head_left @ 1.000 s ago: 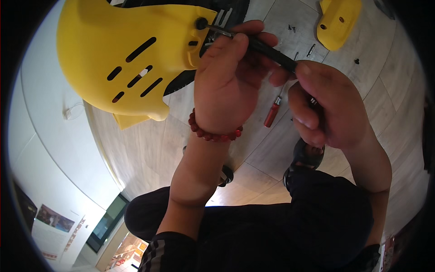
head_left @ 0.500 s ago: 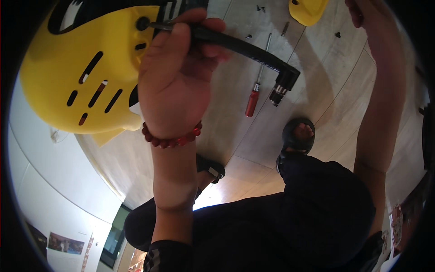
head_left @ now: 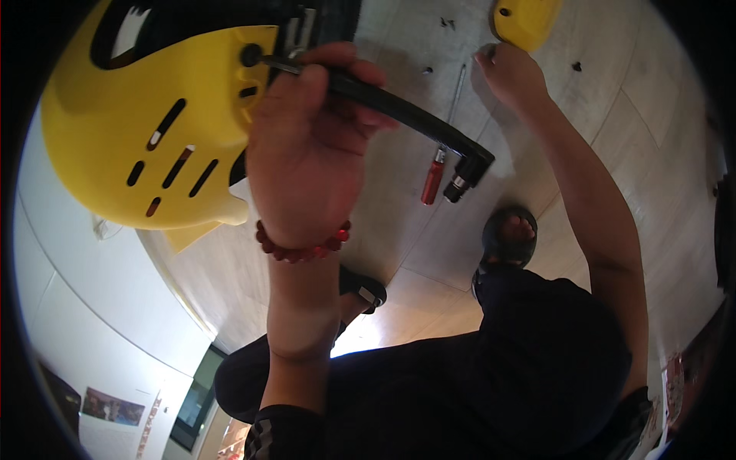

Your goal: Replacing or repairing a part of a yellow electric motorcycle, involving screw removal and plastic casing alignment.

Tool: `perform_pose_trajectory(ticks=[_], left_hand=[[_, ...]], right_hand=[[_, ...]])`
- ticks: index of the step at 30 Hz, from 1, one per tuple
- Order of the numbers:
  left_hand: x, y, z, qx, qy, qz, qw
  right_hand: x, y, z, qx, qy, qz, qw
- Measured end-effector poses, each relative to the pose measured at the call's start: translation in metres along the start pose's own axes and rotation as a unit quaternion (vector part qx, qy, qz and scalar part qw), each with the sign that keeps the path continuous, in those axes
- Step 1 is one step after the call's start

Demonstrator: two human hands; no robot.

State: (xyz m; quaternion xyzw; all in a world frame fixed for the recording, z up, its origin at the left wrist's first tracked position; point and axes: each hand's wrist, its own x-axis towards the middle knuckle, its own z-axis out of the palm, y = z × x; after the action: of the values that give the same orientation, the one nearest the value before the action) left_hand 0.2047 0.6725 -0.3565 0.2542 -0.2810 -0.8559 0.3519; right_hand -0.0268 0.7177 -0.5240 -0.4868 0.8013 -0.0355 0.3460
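Two bare hands are working over a wood-look floor (head_left: 567, 165). The left hand (head_left: 307, 146) is gripping a black bent-handled tool (head_left: 410, 115), its thumb and fingers wrapping the handle near the metal shaft (head_left: 282, 64). That shaft is pointing left, its end meeting a black round fitting (head_left: 251, 54) near the edge of a large yellow slotted cover (head_left: 100, 146), which is lying to the person's left against a dark frame (head_left: 333, 19). The tool's other end is angling down to the right, its metal socket (head_left: 457, 188) showing just beside the red handle of a screwdriver (head_left: 433, 180) lying on the floor. The right hand (head_left: 515, 77) is sitting low by the floor, well apart from the left, just below a smaller yellow piece (head_left: 525, 21); its fingertips are partly hidden, so one cannot tell whether it is grasping anything. Small dark screws (head_left: 447, 23) are lying left of that piece, and another dark bit of hardware (head_left: 576, 67) is resting to its right. A red beaded bracelet (head_left: 303, 249) is circling the left wrist, and a dark sandal (head_left: 491, 249) is covering the right foot.
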Motion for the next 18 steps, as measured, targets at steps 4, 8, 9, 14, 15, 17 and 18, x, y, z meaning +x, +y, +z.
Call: perform_pose_trajectory(ticks=[4, 8, 9, 14, 15, 17, 18], left_hand=[[-0.004, -0.001, 0.005, 0.006, 0.024, 0.008, 1.0], [-0.003, -0.001, 0.005, 0.007, 0.025, 0.01, 1.0], [-0.002, -0.001, 0.009, 0.01, 0.022, 0.011, 1.0], [-0.003, 0.001, 0.015, 0.015, 0.066, 0.019, 0.998], [-0.004, -0.003, 0.012, -0.001, 0.065, 0.025, 0.998], [-0.004, -0.002, 0.017, -0.02, 0.072, 0.023, 0.997], [-0.004, -0.002, 0.02, -0.037, 0.086, 0.022, 0.995]], right_hand=[[0.012, 0.004, 0.017, -0.036, 0.089, -0.052, 0.994], [0.002, -0.006, -0.016, 0.18, 0.049, -0.037, 0.982], [-0.009, -0.009, -0.036, 0.319, 0.011, -0.043, 0.947], [-0.046, -0.045, -0.089, 0.535, -0.035, -0.193, 0.821], [-0.051, -0.049, -0.092, 0.559, -0.029, -0.239, 0.794], [-0.06, -0.057, -0.102, 0.556, -0.04, -0.248, 0.793], [-0.063, -0.059, -0.106, 0.554, -0.058, -0.257, 0.79]])
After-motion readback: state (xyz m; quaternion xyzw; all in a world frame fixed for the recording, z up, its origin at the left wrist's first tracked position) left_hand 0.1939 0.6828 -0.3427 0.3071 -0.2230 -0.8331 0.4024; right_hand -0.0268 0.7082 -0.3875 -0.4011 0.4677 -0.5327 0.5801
